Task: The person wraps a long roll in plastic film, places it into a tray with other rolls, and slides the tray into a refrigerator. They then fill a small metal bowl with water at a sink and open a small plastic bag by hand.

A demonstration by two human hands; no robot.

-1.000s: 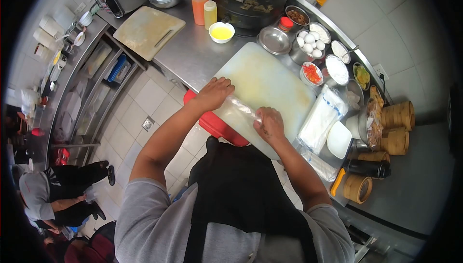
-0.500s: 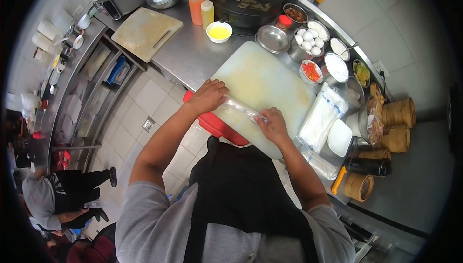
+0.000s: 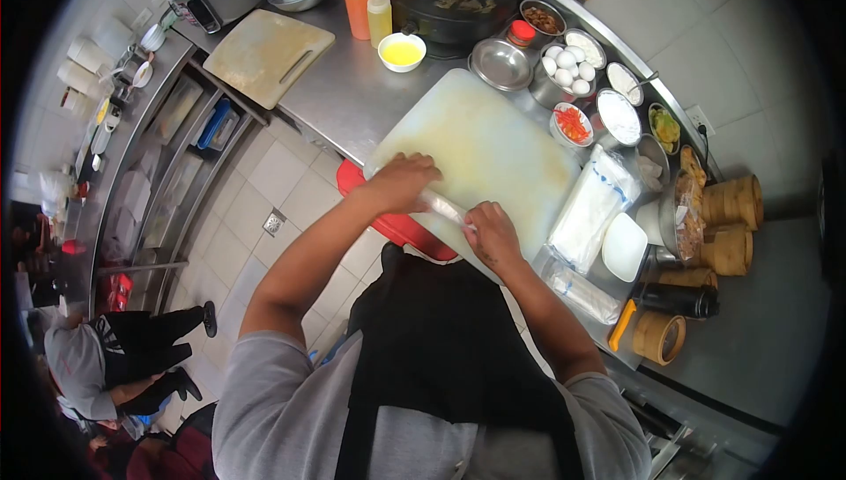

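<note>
A short roll in clear plastic wrap (image 3: 444,208) lies between my hands at the near edge of the large pale cutting board (image 3: 480,141). My left hand (image 3: 407,182) is closed on its left end, with the fingers bent over the board. My right hand (image 3: 492,232) pinches the right end with the fingertips. What is inside the wrap is too blurred to name. Just beyond my right hand, to the right, lies a white plastic-wrapped pack (image 3: 592,209) beside the board.
Behind the board stand a bowl of yellow liquid (image 3: 402,54), a metal bowl of eggs (image 3: 567,71) and a bowl of red strips (image 3: 571,125). A red bin (image 3: 410,232) is below the counter edge. Bamboo steamers (image 3: 730,204) stand right; a co-worker (image 3: 84,357) is far left.
Both hands have moved closer together, my left hand shifting right and slightly down. The wrapped roll shows a shorter length between them. The board sits slightly differently in view.
</note>
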